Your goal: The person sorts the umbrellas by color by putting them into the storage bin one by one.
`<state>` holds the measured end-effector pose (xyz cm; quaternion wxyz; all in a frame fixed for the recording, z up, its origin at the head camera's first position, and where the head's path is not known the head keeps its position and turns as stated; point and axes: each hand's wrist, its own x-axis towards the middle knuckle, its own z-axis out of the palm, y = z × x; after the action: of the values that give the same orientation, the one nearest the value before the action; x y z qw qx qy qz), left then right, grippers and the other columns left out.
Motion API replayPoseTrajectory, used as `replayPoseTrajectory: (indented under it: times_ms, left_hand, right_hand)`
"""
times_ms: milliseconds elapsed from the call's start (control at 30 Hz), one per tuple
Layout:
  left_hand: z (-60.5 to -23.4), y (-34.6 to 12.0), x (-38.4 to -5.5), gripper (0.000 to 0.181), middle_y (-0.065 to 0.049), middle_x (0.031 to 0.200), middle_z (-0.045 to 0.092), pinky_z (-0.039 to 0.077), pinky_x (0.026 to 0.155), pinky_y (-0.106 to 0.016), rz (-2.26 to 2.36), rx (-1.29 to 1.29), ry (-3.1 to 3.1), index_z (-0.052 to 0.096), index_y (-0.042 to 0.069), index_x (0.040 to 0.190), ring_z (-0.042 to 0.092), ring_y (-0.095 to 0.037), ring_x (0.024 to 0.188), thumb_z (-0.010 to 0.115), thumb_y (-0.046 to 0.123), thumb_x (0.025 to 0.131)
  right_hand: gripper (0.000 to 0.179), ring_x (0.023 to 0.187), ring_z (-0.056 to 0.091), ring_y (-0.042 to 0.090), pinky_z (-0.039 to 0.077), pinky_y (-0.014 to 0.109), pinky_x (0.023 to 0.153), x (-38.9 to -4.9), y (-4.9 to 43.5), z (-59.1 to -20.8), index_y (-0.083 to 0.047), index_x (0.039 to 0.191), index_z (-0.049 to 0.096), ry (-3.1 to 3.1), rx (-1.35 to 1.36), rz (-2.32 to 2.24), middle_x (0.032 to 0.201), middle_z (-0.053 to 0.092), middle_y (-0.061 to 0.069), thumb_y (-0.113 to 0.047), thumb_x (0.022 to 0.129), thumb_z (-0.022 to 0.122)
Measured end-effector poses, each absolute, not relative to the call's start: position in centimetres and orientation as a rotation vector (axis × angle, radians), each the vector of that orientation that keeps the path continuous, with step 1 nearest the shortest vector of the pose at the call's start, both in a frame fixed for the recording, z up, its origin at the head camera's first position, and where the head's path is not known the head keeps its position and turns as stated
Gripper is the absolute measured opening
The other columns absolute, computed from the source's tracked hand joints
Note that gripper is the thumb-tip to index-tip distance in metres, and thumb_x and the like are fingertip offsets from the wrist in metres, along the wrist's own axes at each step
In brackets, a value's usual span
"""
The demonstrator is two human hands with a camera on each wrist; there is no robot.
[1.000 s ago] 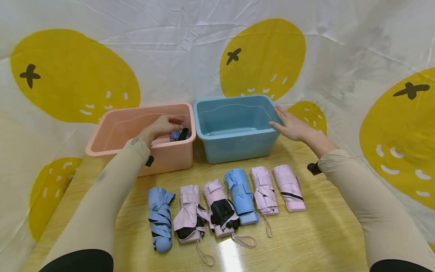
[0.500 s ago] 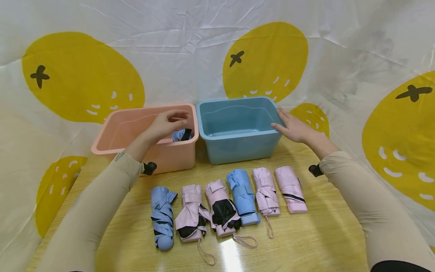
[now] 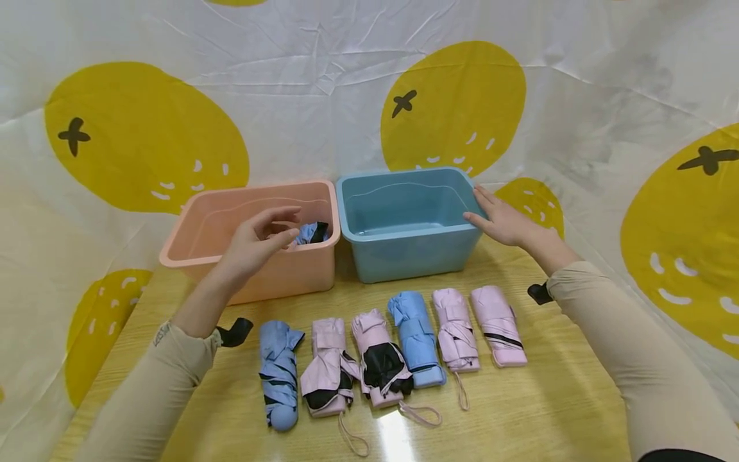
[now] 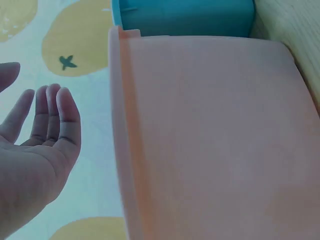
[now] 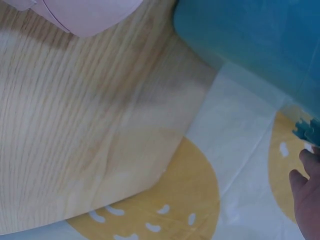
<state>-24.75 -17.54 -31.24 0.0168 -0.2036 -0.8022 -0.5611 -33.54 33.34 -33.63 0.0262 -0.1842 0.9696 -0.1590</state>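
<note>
My left hand [image 3: 249, 250] hovers over the front rim of the pink bin [image 3: 283, 273], fingers loosely bent and holding nothing. In the left wrist view its fingers [image 4: 68, 115] are apart from the bin wall. Inside the bin, at its right end, lies a blue folded umbrella [image 3: 308, 233] with a black part, partly hidden by the rim and hand. My right hand [image 3: 507, 221] touches the right rim of the blue bin [image 3: 416, 253] with extended fingers. The right wrist view catches just part of that hand [image 5: 309, 192], beside the bin's edge.
Several folded umbrellas lie in a row on the wooden table [image 3: 491, 417]: a blue one [image 3: 278, 378] at the left, pink ones such as the rightmost [image 3: 498, 324], and another blue one [image 3: 417, 337] among them. A fruit-print cloth [image 3: 288, 115] hangs behind.
My left hand has drawn out of the pink bin, back toward the left and front, leaving the blue umbrella inside. My right hand stays at the blue bin's rim.
</note>
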Motion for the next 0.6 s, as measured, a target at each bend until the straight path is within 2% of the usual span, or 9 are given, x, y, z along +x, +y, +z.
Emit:
replayPoseTrajectory:
  times_ms: [133,300,367,600]
  left_hand:
    - [-32.1,-18.2,-22.5,0.045,-0.006,0.133,0.061,0.052,0.092,-0.020,-1.689,-0.654,-2.464,0.057,0.009,0.147,0.059,-0.017,0.118,0.066,0.018,0.104]
    - [-33.4,-18.8,-20.1,0.043,-0.016,0.134,0.060,0.052,0.093,-0.019,-1.621,-0.672,-2.449,0.059,0.006,0.145,0.061,-0.018,0.116,0.067,0.011,0.102]
    - [-34.1,-19.0,-19.3,0.043,-0.016,0.134,0.060,0.052,0.092,-0.018,-1.599,-0.665,-2.470,0.060,0.006,0.144,0.061,-0.017,0.116,0.068,0.010,0.102]
    - [-37.2,-20.0,-17.3,0.042,-0.008,0.134,0.063,0.052,0.092,-0.022,-1.481,-0.660,-2.582,0.061,0.012,0.143,0.061,-0.012,0.115,0.069,0.011,0.101]
  right_hand:
    - [0.084,0.158,0.002,0.045,0.009,0.064,0.123,-33.4,33.3,-33.5,-0.003,0.166,-0.001,2.991,-0.565,-0.488,0.174,-0.009,0.015,-0.054,0.111,0.037]
    - [0.085,0.158,0.003,0.045,0.009,0.064,0.123,-33.4,33.3,-33.5,-0.003,0.166,-0.001,2.996,-0.566,-0.494,0.174,-0.009,0.015,-0.054,0.110,0.037]
    - [0.085,0.158,0.003,0.045,0.009,0.064,0.123,-33.5,33.4,-33.6,-0.003,0.166,-0.001,2.998,-0.568,-0.494,0.174,-0.009,0.015,-0.054,0.110,0.037]
    - [0.085,0.158,0.002,0.044,0.009,0.064,0.123,-33.5,33.4,-33.6,-0.003,0.166,-0.001,3.001,-0.569,-0.495,0.174,-0.009,0.015,-0.054,0.110,0.037]
